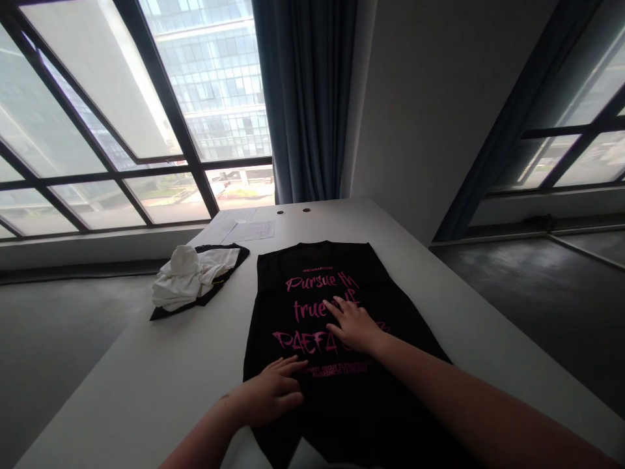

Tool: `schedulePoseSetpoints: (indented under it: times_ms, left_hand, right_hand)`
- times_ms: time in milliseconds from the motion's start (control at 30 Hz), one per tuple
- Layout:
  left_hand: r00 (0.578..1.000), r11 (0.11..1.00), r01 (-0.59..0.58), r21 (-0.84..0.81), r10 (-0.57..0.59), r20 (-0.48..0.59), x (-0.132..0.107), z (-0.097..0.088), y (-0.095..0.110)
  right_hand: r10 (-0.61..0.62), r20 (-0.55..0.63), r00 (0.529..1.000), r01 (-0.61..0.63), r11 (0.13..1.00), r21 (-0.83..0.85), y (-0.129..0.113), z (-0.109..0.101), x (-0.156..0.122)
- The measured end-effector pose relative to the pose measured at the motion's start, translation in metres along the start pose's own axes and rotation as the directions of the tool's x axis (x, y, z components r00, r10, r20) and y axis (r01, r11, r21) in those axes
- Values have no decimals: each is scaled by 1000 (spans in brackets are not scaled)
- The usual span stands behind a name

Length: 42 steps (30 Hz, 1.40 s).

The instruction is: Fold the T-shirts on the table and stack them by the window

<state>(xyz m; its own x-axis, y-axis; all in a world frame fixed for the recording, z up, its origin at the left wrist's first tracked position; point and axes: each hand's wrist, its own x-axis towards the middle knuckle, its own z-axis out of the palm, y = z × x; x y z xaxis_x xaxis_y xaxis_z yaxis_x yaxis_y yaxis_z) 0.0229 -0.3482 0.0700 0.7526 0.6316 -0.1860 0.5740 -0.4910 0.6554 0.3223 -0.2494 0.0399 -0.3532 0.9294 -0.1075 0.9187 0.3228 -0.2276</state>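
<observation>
A black shirt (336, 410) with pink lettering lies spread on the white table (195, 371) in front of me. My right hand (356, 324) rests on the printed part with its fingers spread, covering some of the letters. Nearer to me, my left hand (272, 392) lies over the shirt's left side, fingers stretched out and nothing held. The shirt's near end runs out of the bottom of the view, where a pale patch shows beside it.
To the left, a crumpled white cloth (183, 277) lies on a black cloth (209, 298). Papers (251, 230) lie at the table's far left, near two round holes. Beyond stand a blue curtain (307, 104) and a tilted-open window (102, 71).
</observation>
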Motion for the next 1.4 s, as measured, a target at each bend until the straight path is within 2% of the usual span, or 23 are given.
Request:
schedulePoseSetpoints:
  times_ms: [67, 133, 167, 267, 333, 400, 433, 467, 633, 1000, 1167, 1267, 1400]
  left_hand:
    - [999, 996, 6, -87, -10, -40, 13, -17, -6]
    - [985, 995, 52, -80, -64, -161, 33, -33, -16]
    - [965, 995, 92, -36, -98, -245, 44, -39, -24]
    - [852, 942, 305, 141, -204, -482, 78, -52, -54]
    - [737, 860, 480, 174, -288, -611, 95, -55, -76]
    - [631, 783, 606, 142, -364, -685, 106, -56, -97]
    - [598, 756, 643, 126, -392, -699, 111, -55, -106]
    - [584, 738, 664, 121, -410, -701, 114, -55, -113]
    - [601, 700, 695, 167, -437, -669, 127, -60, -131]
    - [600, 678, 714, 173, -465, -651, 135, -68, -134]
    - [590, 694, 702, 159, -442, -676, 133, -68, -135]
    - [553, 677, 724, 133, -453, -700, 132, -68, -133]
    - [453, 607, 793, 63, -517, -726, 133, -69, -134]
  right_hand:
    - [1, -37, 999, -1, 1000, 6, -4, -5, 28]
    - [31, -46, 998, -31, 999, 10, -6, -6, 60]
    - [68, -33, 997, -67, 998, 16, -5, -6, 75]
    - [183, 15, 983, -183, 983, 30, 1, 1, 110]
    - [212, 2, 977, -212, 977, 25, 6, 7, 123]
    - [208, -26, 978, -208, 978, 18, 11, 14, 129]
    - [204, -36, 978, -203, 979, 19, 12, 17, 131]
    - [200, -40, 979, -199, 980, 19, 14, 19, 132]
    - [185, -53, 981, -185, 983, 4, 19, 23, 140]
    - [217, 31, 976, -218, 975, 29, 26, 10, 187]
    - [247, -13, 969, -246, 969, 39, 26, 13, 201]
    - [252, -63, 966, -250, 967, 44, 27, 17, 204]
    - [237, -126, 963, -235, 972, 30, 28, 21, 204]
